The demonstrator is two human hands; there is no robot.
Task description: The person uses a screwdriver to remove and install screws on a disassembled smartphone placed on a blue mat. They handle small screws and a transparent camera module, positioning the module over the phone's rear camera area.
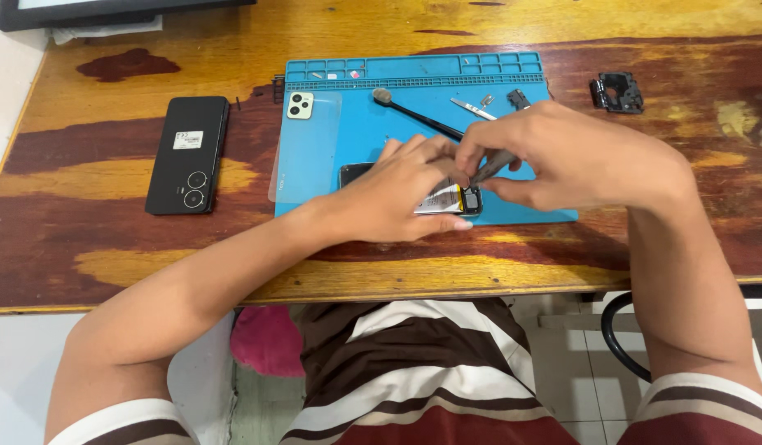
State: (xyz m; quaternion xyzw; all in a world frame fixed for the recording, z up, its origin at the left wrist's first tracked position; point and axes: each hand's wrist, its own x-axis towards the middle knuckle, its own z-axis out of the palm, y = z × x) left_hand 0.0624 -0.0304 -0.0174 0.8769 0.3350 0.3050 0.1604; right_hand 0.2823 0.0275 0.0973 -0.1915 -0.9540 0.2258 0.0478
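Right, both hands sit over an opened phone (447, 200) lying near the front edge of the blue repair mat (348, 140), on the wooden counter (109, 247). Left hand (402, 198) lies flat across the phone body, fingers spread and pressing down, thumb along the near edge; looks like it's there to keep the phone from sliding. Right hand (562, 156) pinches a thin dark tool (490, 167) between thumb and fingertips, with its tip angled down toward the exposed end of the phone, beside what looks like a white-and-yellow battery label. Exactly where the tip touches is hidden by the fingers.

On the mat behind the hands: a black-handled brush (418, 115) lying diagonally, metal tweezers (472, 108), and a small dark part (518, 99), all close enough for the right hand to grab. A pale green back cover (307, 148) with camera cutout lies at the mat's left side, out of the working area. The mat's rear tray compartments hold a few tiny bits, probably screws, too small to tell.

Off the mat, a black phone (187, 154) lies back-up well to the left, and a black plastic frame piece (617, 91) is parked at far right. A monitor edge (109, 10) shows at the counter's back left.
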